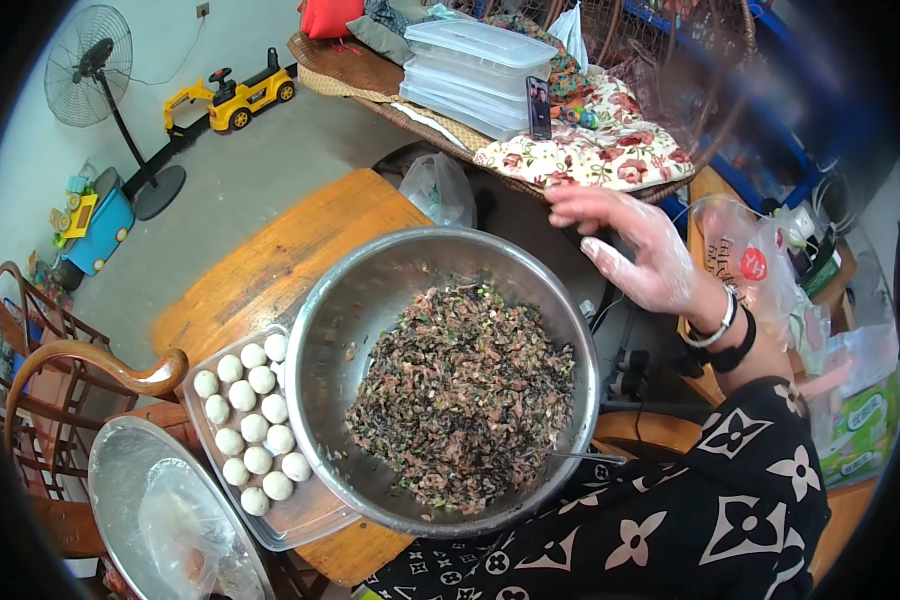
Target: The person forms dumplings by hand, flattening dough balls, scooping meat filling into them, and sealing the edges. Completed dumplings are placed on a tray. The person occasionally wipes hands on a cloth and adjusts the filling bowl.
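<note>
My right hand [635,255], dusted with white powder, is raised beyond the far right rim of a large steel bowl [322,300]. Its fingers are stretched out and apart, with nothing visible in them. A bracelet and a dark band circle the wrist. The bowl holds a heap of chopped filling [465,400], pinkish meat mixed with dark and green bits. A thin metal handle [590,457] sticks out over its right rim. Left of the bowl, rows of round white dough balls [254,428] sit in a clear plastic tray [315,525]. My left hand does not appear.
A second metal basin [105,465] with a plastic bag stands at lower left, by a wooden chair [100,352]. The wooden table [270,262] lies under the bowl. Beyond are stacked plastic boxes [467,85], a propped phone [539,108], a fan [90,65] and a toy excavator [240,100].
</note>
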Motion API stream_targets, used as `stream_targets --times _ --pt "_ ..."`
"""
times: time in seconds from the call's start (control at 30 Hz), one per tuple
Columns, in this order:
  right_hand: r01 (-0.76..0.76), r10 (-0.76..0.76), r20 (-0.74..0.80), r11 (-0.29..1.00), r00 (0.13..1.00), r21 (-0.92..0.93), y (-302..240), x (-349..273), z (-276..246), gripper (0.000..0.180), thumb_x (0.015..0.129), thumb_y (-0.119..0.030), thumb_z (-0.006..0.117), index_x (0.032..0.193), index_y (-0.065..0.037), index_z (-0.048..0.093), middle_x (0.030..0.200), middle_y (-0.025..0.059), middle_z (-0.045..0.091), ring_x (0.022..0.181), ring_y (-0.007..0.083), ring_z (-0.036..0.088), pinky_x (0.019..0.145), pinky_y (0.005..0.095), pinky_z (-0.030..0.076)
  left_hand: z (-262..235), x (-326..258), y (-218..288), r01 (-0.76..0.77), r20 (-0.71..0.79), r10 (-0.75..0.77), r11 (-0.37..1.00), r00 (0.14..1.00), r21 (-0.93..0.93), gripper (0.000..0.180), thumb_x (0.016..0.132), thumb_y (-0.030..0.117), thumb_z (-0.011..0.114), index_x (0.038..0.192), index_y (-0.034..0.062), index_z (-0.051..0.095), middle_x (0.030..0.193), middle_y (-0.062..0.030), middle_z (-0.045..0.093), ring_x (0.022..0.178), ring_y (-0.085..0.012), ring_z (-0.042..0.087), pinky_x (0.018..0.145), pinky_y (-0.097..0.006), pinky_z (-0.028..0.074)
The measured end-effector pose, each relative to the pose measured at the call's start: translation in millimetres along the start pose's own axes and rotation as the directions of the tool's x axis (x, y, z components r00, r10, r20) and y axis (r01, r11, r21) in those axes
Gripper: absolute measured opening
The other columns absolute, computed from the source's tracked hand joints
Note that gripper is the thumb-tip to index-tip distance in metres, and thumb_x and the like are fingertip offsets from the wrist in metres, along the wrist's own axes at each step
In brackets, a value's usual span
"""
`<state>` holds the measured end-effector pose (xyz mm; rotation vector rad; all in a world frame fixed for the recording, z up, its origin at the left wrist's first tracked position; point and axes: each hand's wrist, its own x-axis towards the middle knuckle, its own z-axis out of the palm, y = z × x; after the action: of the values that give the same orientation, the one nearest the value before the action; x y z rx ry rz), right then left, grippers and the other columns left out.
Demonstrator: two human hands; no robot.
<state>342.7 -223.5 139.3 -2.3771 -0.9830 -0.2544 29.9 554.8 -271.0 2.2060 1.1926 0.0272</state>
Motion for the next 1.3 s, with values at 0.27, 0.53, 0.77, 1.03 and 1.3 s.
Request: stream_targets --times 0.27,0.53,0.77,1.03,1.3 --pt "0.113 -0.111 0.029 0.985 0.993 -0.13 -45.3 -30.4 -1.8 0.027 0.089 -0.005 0.061 0.116 -0.002 0.066 0.124 0.0183 0.066 0.101 0.0298 0.069 0.087 0.0361 0.056 -0.1 -2.0 13.4 -0.049 -0.04 0.048 0.998 0.998 -0.033 0.053 0.088 0.004 0.067 0.137 0.001 0.047 0.138 -0.0156 0.05 0.123 -0.0278 0.051 0.097 -0.038 0.05" --pt "0.04 -0.02 0.076 0.962 0.997 -0.272 -90.8 -49.7 -13.9 0.027 0.082 0.007 0.054 0.103 0.002 0.069 0.117 0.0196 0.069 0.104 0.0326 0.069 0.089 0.036 0.053 -6.3 -16.6 24.5 -0.067 -0.169 0.056 0.996 0.984 -0.056 0.049 0.088 0.004 0.065 0.134 0.0012 0.049 0.136 -0.0152 0.051 0.12 -0.0276 0.053 0.093 -0.038 0.051" --pt "0.018 0.01 0.09 0.952 0.996 -0.304 -74.3 -72.3 -18.6 0.02 0.096 -0.011 0.053 0.103 0.001 0.067 0.11 0.0179 0.071 0.101 0.0303 0.068 0.09 0.0363 0.05 -5.3 -35.0 31.9 0.026 -0.265 -0.072 0.984 0.961 -0.174 0.045 0.089 0.004 0.063 0.132 0.0013 0.05 0.133 -0.0148 0.052 0.118 -0.0275 0.054 0.091 -0.039 0.052" --pt "0.025 0.01 0.107 0.946 0.994 -0.324 -66.5 -73.6 -15.9 0.025 0.1 -0.017 0.051 0.11 -0.001 0.067 0.108 0.0141 0.071 0.093 0.0238 0.067 0.089 0.0353 0.047 0.9 -40.1 14.7 0.182 -0.214 -0.222 0.964 0.951 -0.192 0.041 0.09 0.004 0.061 0.129 0.0014 0.051 0.131 -0.0144 0.053 0.115 -0.0274 0.055 0.087 -0.039 0.054" --pt "0.018 0.014 0.136 0.973 0.991 -0.231 -79.6 -70.9 -16.6 0.023 0.1 -0.013 0.05 0.111 0.001 0.066 0.108 0.0158 0.069 0.093 0.0232 0.067 0.086 0.0333 0.052 32.0 -16.8 2.9 0.241 -0.174 -0.272 0.954 0.946 -0.18 0.037 0.091 0.004 0.059 0.127 0.0016 0.052 0.128 -0.014 0.054 0.113 -0.0272 0.057 0.084 -0.04 0.055"
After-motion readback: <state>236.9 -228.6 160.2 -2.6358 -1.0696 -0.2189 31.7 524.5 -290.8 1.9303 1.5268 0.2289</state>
